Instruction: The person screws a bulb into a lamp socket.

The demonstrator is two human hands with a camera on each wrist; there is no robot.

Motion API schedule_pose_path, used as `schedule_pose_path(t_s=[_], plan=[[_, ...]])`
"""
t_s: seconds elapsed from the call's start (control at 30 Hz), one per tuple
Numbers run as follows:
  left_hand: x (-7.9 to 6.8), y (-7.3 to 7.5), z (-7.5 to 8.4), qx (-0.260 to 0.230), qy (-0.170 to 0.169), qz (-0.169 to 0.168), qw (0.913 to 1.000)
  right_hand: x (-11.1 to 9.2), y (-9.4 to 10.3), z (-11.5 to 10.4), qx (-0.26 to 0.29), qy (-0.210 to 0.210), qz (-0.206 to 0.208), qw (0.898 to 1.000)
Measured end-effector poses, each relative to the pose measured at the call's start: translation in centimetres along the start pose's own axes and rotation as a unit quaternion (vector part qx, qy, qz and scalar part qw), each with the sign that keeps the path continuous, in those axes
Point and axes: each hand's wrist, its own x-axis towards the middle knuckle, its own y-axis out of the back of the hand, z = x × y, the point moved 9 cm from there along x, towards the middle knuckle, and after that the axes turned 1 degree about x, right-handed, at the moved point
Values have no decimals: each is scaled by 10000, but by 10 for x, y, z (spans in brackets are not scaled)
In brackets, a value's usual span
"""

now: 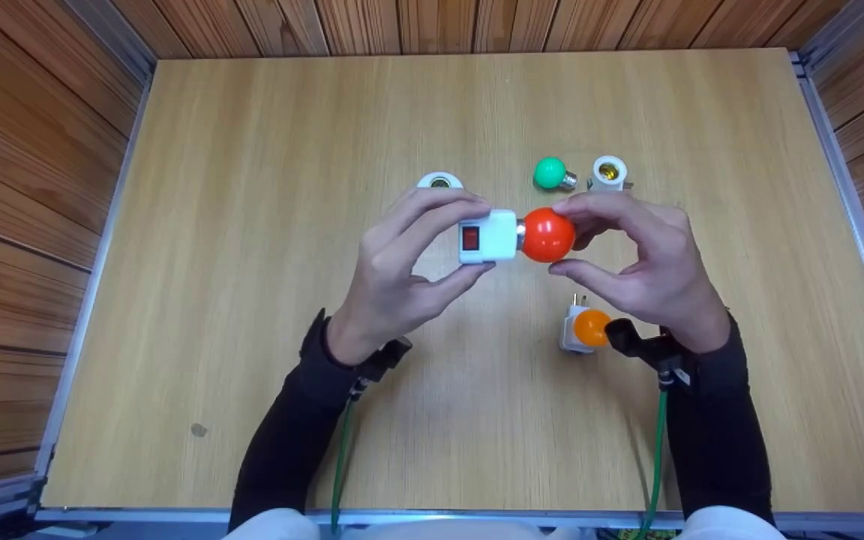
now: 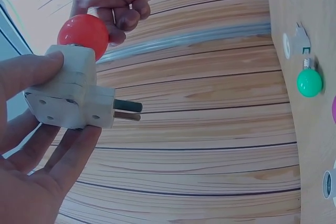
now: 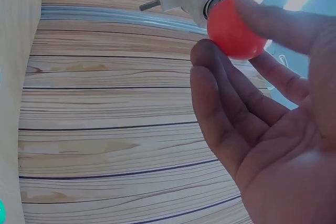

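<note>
My left hand grips a white plug-in lamp socket between thumb and fingers, above the table. The socket has a dark red switch, and its two metal prongs show in the left wrist view. With thumb and fingertips my right hand pinches a red light bulb by its round glass. The bulb lies sideways at the socket's mouth, with part of its metal base showing. How deep the base sits inside is hidden.
Behind the hands lie a green bulb, a white socket and another partly covered socket. An orange bulb sits on a white plug socket near my right wrist. Green cables trail from both wrists. Wooden walls surround the table.
</note>
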Motion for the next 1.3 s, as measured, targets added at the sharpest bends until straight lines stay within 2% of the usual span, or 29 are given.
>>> schedule_pose_path(t_s=[0.13,0.27,0.37,0.53,0.63,0.8,0.93,1.3], plan=[[0,0,-1,-56,75,-33,10000,1,0,0,-33,9,-23,10000],[0,0,-1,-82,95,-26,9999,1,0,-1,125,127,137,9997],[0,0,0,-67,99,-58,9999,4,0,-7,326,415,412,9978],[0,-1,0,-87,127,-126,9998,8,2,-22,678,966,895,9890],[0,-1,0,-108,141,-149,9997,8,2,-28,897,1063,991,9853],[0,-1,1,-145,99,-83,9998,7,1,-32,907,1203,1050,9830],[0,-1,1,-128,87,-58,9999,8,0,-32,947,1245,1061,9820],[-1,-2,1,-69,30,-19,10000,8,-1,-24,786,1029,937,9871]])
